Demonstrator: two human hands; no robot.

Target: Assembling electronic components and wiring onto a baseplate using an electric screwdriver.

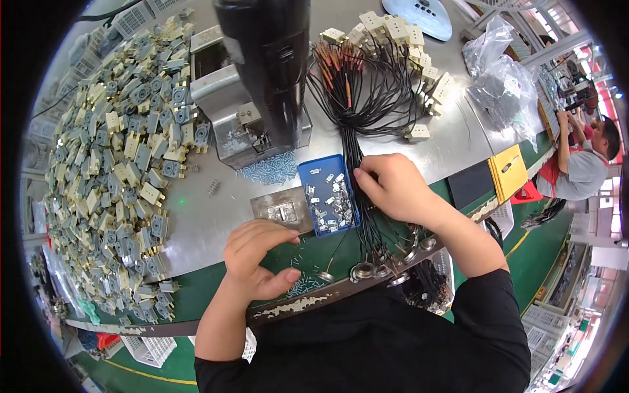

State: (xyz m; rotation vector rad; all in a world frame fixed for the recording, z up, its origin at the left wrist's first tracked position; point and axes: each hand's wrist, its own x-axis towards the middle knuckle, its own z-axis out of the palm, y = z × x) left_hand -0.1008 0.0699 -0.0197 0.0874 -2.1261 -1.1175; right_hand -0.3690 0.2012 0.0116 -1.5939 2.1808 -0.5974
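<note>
My left hand [257, 259] is open, thumb apart from the fingers, just in front of a small metal plate fixture [263, 206]; nothing shows in its grasp. A blue tray [303, 180] of small shiny metal clips lies right of the fixture. Beyond the tray's right side, my right hand [398, 188] is closed, with thumb and curled fingers at a long bundle of black cables [352, 145]. White plugs [396, 29] finish the bundle's far end, and round metal discs [365, 270] hang at the near end. Its fingertips are partly hidden.
A black machine column [268, 59] stands over a metal base [219, 98], beside blue screws [272, 169]. Grey and cream plug housings [111, 157] are heaped at left. At right are a clear plastic bag [504, 85], a yellow folder [507, 171] and a person [580, 167].
</note>
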